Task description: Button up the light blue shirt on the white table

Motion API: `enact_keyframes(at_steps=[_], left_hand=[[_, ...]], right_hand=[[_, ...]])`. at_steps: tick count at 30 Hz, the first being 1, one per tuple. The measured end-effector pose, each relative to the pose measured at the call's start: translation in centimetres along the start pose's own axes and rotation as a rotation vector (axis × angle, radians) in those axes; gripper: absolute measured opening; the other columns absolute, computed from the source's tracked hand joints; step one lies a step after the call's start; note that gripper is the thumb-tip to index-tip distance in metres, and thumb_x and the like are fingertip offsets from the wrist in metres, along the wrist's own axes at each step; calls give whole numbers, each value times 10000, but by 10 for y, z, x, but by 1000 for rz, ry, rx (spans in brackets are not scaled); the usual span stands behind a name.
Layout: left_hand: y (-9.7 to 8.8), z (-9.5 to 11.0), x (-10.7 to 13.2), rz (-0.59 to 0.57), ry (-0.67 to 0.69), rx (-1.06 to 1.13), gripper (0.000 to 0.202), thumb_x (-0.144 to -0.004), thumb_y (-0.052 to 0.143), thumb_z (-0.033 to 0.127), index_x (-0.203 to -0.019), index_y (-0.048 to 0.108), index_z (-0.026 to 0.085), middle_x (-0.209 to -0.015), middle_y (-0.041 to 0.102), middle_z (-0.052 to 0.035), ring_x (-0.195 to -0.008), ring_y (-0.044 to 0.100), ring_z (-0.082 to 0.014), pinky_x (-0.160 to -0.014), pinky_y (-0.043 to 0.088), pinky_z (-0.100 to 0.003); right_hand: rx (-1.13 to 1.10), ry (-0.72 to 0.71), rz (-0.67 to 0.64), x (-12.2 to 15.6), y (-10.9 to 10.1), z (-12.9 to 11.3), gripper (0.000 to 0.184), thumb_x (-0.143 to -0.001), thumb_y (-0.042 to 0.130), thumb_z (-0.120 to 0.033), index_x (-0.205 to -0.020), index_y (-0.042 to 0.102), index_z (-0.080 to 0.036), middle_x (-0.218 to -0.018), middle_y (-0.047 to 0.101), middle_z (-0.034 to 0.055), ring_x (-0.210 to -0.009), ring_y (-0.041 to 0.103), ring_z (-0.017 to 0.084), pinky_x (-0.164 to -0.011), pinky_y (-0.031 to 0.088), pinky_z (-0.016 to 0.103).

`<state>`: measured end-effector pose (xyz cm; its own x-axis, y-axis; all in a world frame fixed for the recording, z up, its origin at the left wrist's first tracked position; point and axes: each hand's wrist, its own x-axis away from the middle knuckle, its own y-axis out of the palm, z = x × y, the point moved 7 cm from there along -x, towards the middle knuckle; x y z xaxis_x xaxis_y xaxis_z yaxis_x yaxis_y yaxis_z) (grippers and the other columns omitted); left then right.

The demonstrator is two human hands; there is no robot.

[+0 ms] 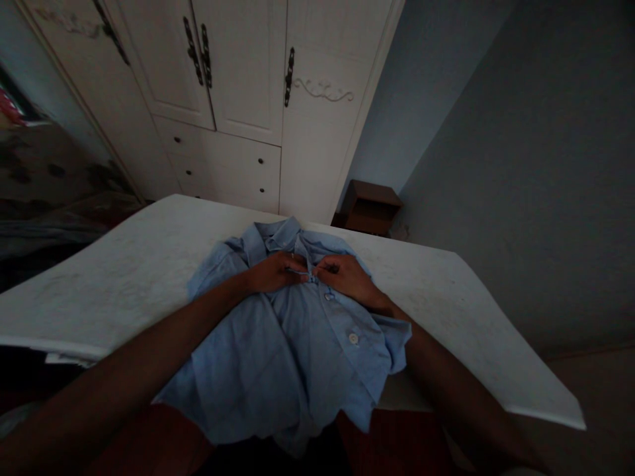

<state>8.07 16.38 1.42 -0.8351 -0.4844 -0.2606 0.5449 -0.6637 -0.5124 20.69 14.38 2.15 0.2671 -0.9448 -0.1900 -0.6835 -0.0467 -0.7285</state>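
A light blue button-up shirt (pixel 292 350) lies face up on a white table (pixel 149 264), collar away from me and hem hanging over the near edge. My left hand (pixel 275 271) pinches the left side of the placket just below the collar. My right hand (pixel 347 276) pinches the other side, fingertips meeting the left hand's at the shirt's middle. Two white buttons show lower down the placket, one (pixel 353 338) well below my hands.
A white wardrobe (pixel 238 99) with dark handles and drawers stands behind the table. A small brown wooden stand (pixel 370 206) sits in the corner by the blue wall. Dark cluttered things lie at the far left.
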Motion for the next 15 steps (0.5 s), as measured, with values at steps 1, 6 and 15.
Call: enact_keyframes(at_steps=[1,6,15], left_hand=[[0,2,1,-3,6,19,276,-848,596,401,-811,718,157,-851,682,-70,-824,625,-161,-789,476,-276],[-4,8,5,30,1,17,303,-859,576,422,-864,699,146,-885,696,-80,-859,634,-173,-829,474,-297],[-16,-8,7,191,-186,229,210,-782,583,369,-793,610,161,-791,629,-8,-757,579,-157,-699,465,-276]], right_hand=[[7,38,35,-2,-2,6,135,-784,576,-192,-679,659,-179,-668,645,-12,-634,563,123,-609,393,241],[-191,202,63,-6,-3,31,115,-730,587,-217,-627,614,-173,-558,573,-34,-519,517,104,-509,369,215],[-573,256,-1,-1,-1,28,257,-713,664,-422,-676,603,-175,-469,534,-56,-408,466,84,-412,350,198]])
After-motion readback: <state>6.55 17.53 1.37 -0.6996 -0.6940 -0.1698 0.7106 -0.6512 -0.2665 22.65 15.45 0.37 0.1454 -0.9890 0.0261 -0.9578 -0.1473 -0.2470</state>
